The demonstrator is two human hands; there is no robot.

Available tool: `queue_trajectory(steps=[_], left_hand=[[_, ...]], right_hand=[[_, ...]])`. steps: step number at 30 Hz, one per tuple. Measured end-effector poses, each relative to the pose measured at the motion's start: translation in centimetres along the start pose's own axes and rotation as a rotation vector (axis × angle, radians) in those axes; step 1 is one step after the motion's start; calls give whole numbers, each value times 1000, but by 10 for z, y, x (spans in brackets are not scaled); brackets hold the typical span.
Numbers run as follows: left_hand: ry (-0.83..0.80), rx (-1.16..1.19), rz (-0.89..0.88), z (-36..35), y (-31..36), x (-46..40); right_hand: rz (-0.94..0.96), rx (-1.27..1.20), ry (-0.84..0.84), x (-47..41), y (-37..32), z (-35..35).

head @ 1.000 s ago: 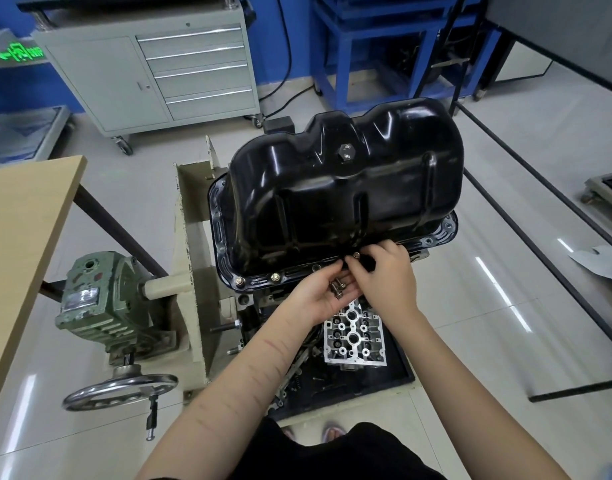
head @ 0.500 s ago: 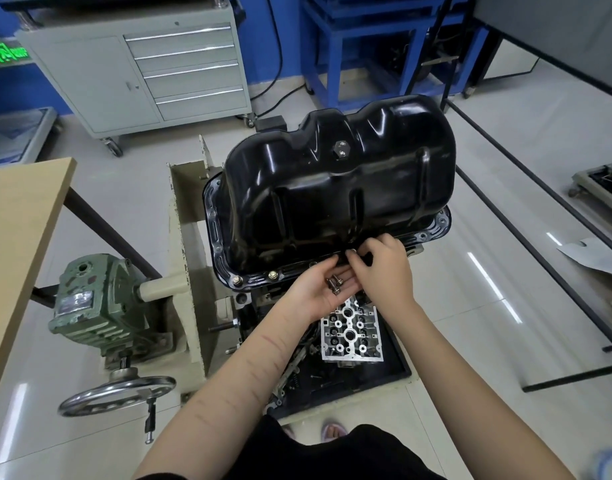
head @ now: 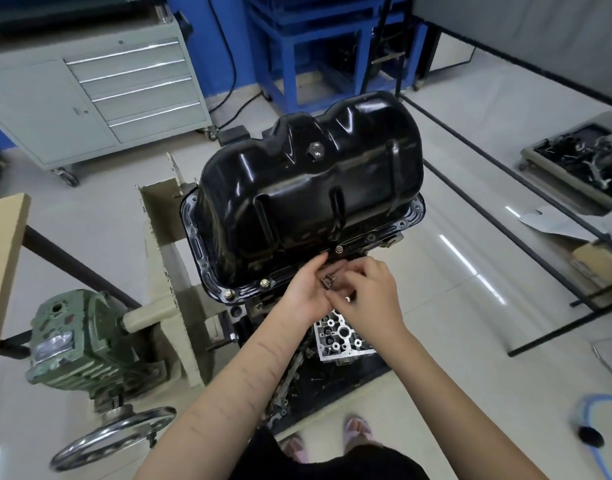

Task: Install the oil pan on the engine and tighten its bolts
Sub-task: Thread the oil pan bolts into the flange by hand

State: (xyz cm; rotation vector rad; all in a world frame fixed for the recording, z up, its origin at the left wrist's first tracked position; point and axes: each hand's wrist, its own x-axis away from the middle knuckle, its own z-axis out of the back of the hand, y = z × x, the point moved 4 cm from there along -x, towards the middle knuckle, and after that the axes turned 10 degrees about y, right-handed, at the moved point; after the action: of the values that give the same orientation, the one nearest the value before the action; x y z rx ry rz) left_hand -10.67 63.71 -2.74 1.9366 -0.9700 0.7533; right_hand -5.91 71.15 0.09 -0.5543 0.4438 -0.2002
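Below the oil pan (head: 308, 206) flange, I cupped loose bolts (head: 328, 281) in my left hand (head: 306, 292); my right hand (head: 370, 296) pinched one from that palm.

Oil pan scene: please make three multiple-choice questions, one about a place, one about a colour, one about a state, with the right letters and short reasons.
1. Where is the handwheel?
A. lower left
B. upper right
C. on the pan

2. What colour is the oil pan?
A. red
B. black
C. white

3. What is the left hand doing?
A. hanging idle
B. gripping a wrench
C. cupping loose bolts

Answers: 1 A, it sits low beside the green gearbox. 2 B, its shell is glossy black. 3 C, bolts lie in its palm while the right hand reaches for them.
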Motion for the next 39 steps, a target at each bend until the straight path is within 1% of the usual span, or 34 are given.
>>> queue_trajectory(steps=[2, 4, 6, 8, 10, 12, 14, 16, 19, 22, 24, 29, 33, 39], left_hand=[[-10, -2, 3, -3, -1, 0], [-16, 8, 16, -8, -5, -1], [-30, 22, 22, -15, -10, -3], [-31, 71, 10, -26, -13, -9], [-19, 133, -11, -37, -16, -15], [-15, 149, -35, -48, -20, -19], [10, 160, -57, -56, -24, -24], [49, 163, -87, -62, -27, -29], [79, 188, -127, -66, -27, -33], [83, 202, -142, -66, -27, -35], [83, 204, -150, -66, -25, -36], [88, 201, -146, -66, -23, -40], [96, 198, -136, -64, -22, -39], [87, 165, -125, -65, -19, -36]], right_hand=[[-58, 41, -18, -2, 3, 0], [-109, 118, -72, -4, 11, 1], [-116, 173, -131, -8, 20, 3], [-84, 174, -169, -16, 30, 7], [-53, 92, -168, -25, 41, 15], [-54, -78, -154, -37, 54, 25], [-78, -230, -181, -50, 67, 33], [-79, -303, -188, -62, 79, 39], [-38, -356, -133, -78, 89, 46], [63, -356, -54, -87, 91, 49], [103, -368, -32, -89, 91, 47], [146, -367, -30, -86, 89, 36], [87, -412, -10, -83, 85, 30], [164, -376, 81, -80, 77, 27]])
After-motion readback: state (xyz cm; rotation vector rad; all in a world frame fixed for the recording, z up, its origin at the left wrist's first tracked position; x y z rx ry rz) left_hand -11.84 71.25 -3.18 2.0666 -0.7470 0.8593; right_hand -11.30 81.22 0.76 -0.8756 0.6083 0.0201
